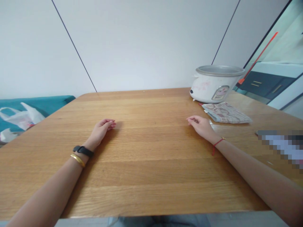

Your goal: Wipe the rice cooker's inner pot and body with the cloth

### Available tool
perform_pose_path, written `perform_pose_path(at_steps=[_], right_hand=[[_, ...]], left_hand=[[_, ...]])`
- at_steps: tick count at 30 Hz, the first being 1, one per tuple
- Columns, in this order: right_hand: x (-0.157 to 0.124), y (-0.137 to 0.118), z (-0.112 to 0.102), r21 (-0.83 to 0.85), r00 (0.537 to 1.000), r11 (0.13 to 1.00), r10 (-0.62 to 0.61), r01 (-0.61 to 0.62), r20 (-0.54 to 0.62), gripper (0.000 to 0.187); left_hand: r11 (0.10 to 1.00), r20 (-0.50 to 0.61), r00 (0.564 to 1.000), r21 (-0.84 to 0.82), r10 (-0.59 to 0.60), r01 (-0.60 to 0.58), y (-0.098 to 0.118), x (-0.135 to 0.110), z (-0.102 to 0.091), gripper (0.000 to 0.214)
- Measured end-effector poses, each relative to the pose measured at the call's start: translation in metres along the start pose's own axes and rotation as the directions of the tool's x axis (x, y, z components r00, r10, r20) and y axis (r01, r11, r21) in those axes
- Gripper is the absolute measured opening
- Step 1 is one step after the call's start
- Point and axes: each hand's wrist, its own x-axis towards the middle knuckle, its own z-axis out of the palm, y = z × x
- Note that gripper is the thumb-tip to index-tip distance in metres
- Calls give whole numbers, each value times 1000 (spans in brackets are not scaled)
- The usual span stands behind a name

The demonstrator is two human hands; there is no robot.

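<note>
My left hand [102,129] rests on the wooden table [146,157] left of centre, fingers loosely curled inward with nothing in them; a black band and a gold bangle sit on that wrist. My right hand [201,126] lies on the table right of centre, fingers relaxed and slightly bent, holding nothing; a red string circles its wrist. Just beyond the right hand lies a folded patterned cloth [226,113]. Behind the cloth stands a white rice cooker [214,83] without a lid, at the table's far right.
A blurred-out object [281,146] lies at the table's right edge. A teal sofa [47,104] with a white plastic bag [20,118] stands to the left. A white wall is behind the table, dark cabinets [265,83] at the far right.
</note>
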Motion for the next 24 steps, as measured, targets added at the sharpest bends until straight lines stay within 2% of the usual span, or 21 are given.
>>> perform_pose_path(at_steps=[8,24], right_hand=[[1,7,1,23,999,999,-38,38,-3,26],[1,6,1,1,999,999,-34,34,8,25]], left_hand=[[1000,-11,1000,12,-8,9,2,-2,1,29],[1000,-10,1000,11,-11,11,4,-4,3,29]])
